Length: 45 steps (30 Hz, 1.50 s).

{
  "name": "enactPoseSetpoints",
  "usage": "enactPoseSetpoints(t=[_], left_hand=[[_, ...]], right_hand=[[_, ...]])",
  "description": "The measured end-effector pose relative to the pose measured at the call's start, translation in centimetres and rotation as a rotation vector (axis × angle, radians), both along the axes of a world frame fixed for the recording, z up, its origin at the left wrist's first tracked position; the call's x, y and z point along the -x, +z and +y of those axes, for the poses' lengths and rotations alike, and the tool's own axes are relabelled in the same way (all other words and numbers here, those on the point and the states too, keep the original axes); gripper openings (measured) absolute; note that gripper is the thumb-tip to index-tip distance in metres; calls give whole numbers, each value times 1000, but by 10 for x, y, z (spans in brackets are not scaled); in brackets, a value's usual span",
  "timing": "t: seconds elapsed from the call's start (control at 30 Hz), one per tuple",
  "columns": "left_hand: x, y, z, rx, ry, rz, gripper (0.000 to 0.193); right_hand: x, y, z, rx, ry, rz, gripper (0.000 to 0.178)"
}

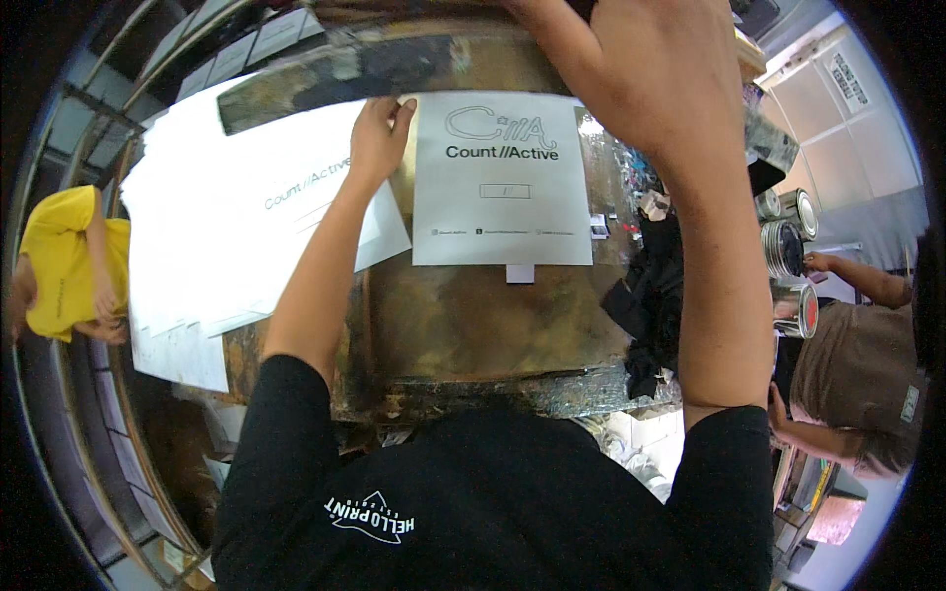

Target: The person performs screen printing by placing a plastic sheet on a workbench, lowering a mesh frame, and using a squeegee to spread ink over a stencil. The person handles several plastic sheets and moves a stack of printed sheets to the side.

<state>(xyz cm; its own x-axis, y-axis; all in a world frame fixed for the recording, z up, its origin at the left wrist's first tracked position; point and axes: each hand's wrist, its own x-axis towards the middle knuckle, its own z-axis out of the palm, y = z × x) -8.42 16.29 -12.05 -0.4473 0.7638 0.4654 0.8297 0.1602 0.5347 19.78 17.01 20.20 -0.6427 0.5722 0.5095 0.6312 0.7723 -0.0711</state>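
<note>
A: Where do we find the printed sheet point(503, 227)?
B: We see it lying flat at upper centre of the frame, on the brown work table point(473, 325), its dark print facing up. A small pale tab point(520, 275) shows at its lower edge.
A: And our left hand point(379, 143)?
B: We have it by the sheet's upper left corner, next to the white stack of sheets point(197, 256) filling the left of the frame. We cannot tell whether its fingers pinch paper or merely rest there.
A: Our right hand point(655, 74)?
B: We see its back at the top, right of centre; the frame cuts off its fingers, so we cannot tell its grip.
A: What lies around?
B: We have a dark, stained bar point(340, 79) at upper left, over the stack, and black cloth point(650, 295) right of centre.
</note>
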Motion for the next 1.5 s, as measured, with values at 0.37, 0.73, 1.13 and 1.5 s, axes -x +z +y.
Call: enactPoseSetpoints(t=[0.37,0.73,1.13,1.5], left_hand=[[21,-22,71,160,28,205,42],[67,-15,-213,-248,676,-388,31],[66,41,-321,-145,771,307,39],[-89,-4,-120,443,-458,364,53]], right_hand=[[30,50,-15,295,-310,-243,69],[0,-21,16,-20,128,84,54],[-12,-47,23,-271,107,99,51],[-5,-12,0,-89,36,-86,56]])
